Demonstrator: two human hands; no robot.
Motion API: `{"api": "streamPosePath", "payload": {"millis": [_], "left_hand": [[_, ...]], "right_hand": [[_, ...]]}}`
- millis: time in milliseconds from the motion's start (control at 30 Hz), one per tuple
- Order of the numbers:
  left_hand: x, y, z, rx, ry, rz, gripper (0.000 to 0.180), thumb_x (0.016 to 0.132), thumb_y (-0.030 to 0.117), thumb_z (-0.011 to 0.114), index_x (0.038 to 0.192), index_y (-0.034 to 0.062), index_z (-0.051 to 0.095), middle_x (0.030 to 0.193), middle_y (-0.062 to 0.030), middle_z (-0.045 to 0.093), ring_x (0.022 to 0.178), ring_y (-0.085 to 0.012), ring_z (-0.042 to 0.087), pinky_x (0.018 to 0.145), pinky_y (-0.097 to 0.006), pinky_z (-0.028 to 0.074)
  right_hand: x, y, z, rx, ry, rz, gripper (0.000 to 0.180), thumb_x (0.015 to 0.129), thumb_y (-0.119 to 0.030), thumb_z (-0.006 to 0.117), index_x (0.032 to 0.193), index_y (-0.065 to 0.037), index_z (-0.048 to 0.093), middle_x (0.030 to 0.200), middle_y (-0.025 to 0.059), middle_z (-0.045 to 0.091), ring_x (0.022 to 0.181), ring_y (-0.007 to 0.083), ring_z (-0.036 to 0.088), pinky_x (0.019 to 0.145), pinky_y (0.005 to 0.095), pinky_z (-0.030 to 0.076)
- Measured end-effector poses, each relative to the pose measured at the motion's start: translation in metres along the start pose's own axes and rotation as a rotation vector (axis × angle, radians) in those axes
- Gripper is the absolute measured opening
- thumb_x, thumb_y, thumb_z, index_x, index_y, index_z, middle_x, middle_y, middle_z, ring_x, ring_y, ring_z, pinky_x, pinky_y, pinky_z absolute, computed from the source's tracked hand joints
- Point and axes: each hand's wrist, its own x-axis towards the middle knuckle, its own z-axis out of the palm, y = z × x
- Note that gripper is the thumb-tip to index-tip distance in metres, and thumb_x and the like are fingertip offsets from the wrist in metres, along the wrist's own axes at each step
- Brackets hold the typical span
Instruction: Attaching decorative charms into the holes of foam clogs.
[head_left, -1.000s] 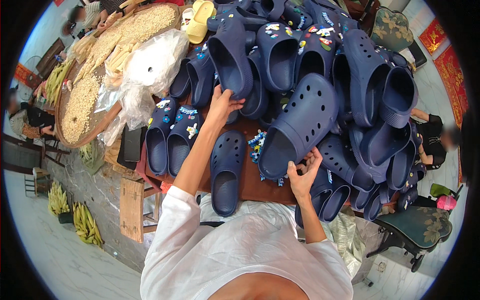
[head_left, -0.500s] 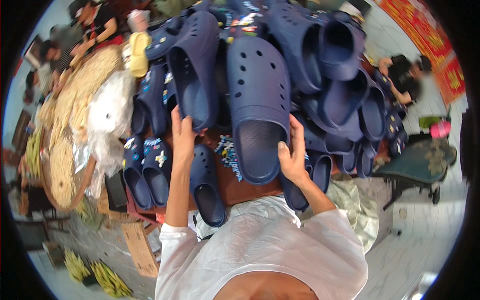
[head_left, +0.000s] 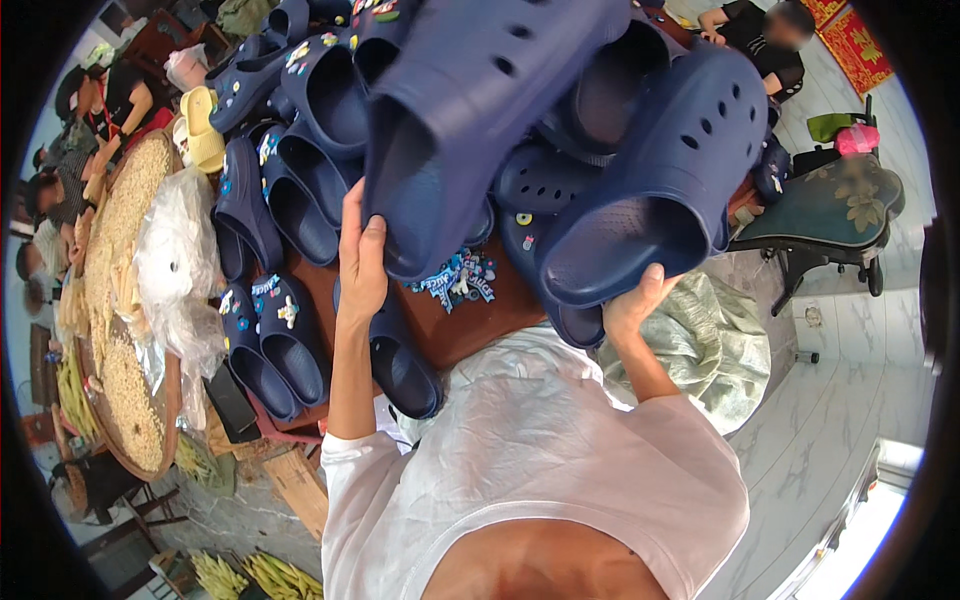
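Observation:
My left hand (head_left: 362,258) grips the heel end of a navy clog (head_left: 455,120), raised close to the camera with its toe pointing away and tilted right. Under the heel of a second navy clog (head_left: 670,165), my right hand (head_left: 638,302) has its thumb at the rim; its other fingers are mostly hidden. Both clogs have round holes and no charms on the parts I see. Between them and me, small blue and white charms (head_left: 458,280) lie on the reddish-brown table (head_left: 485,335). A plain navy clog (head_left: 402,365) sits below my left wrist.
A pair of charm-decorated clogs (head_left: 285,335) stands at the table's left edge, with many more piled behind. Farther left are a plastic bag (head_left: 180,255) and a round tray (head_left: 172,420) of pale pieces. A green chair (head_left: 825,215) stands right. Other people sit at far left and far right.
The left clog has come up closer and swung toward the right. My right hand has moved its clog rightward and tilted it. The whole view has shifted a little.

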Motion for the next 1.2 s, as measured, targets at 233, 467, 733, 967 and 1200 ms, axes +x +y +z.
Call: {"api": "streamPosePath", "payload": {"millis": [233, 467, 733, 967, 1200], "left_hand": [[-0.008, -0.003, -0.018, 0.037, -0.210, -0.039, 0.042, 0.100, 0.011, 0.040, 0.139, 0.0000, 0.049, 0.134, -0.0081, 0.055, 0.125, -0.0164, 0.050, 0.108, -0.028, 0.034], [-0.010, -0.007, -0.036, 0.027, -0.309, -0.122, 0.040, 0.099, 0.009, 0.041, 0.137, -0.0007, 0.052, 0.132, -0.0085, 0.058, 0.122, -0.0163, 0.052, 0.106, -0.028, 0.037], [-0.013, -0.035, -0.051, 0.042, -0.502, -0.146, 0.039, 0.099, 0.010, 0.045, 0.136, 0.0002, 0.054, 0.135, -0.0102, 0.059, 0.126, -0.0192, 0.052, 0.108, -0.031, 0.036], [-0.012, -0.045, -0.048, -0.025, -0.474, -0.240, 0.039, 0.100, 0.011, 0.044, 0.135, -0.0009, 0.053, 0.134, -0.0092, 0.058, 0.126, -0.0184, 0.051, 0.108, -0.030, 0.035], [-0.007, -0.061, -0.052, 0.018, -0.400, -0.216, 0.038, 0.100, 0.009, 0.043, 0.136, 0.0008, 0.052, 0.128, -0.0075, 0.059, 0.118, -0.0151, 0.053, 0.103, -0.027, 0.038]], "right_hand": [[-0.077, -0.007, -0.039, -0.065, -0.111, 0.244, 0.062, 0.100, -0.009, 0.048, 0.151, -0.010, 0.012, 0.146, 0.0108, 0.032, 0.131, 0.0176, 0.037, 0.109, 0.0355, 0.033], [-0.098, -0.016, -0.039, 0.153, -0.023, 0.624, 0.061, 0.099, -0.009, 0.053, 0.145, -0.009, 0.012, 0.141, 0.0134, 0.036, 0.124, 0.0208, 0.044, 0.102, 0.0388, 0.042], [-0.088, -0.005, -0.053, 0.049, -0.111, 0.898, 0.055, 0.099, -0.021, 0.057, 0.141, -0.012, 0.023, 0.139, 0.0119, 0.036, 0.122, 0.0230, 0.047, 0.089, 0.0442, 0.054], [-0.088, -0.001, -0.064, 0.006, -0.153, 0.931, 0.064, 0.098, -0.028, 0.060, 0.147, -0.010, 0.023, 0.143, 0.0134, 0.034, 0.125, 0.0262, 0.046, 0.087, 0.0421, 0.055], [-0.086, -0.013, -0.067, -0.009, -0.192, 0.952, 0.065, 0.097, -0.028, 0.061, 0.146, -0.004, 0.026, 0.142, 0.0138, 0.038, 0.129, 0.0267, 0.044, 0.097, 0.0431, 0.050]]}}
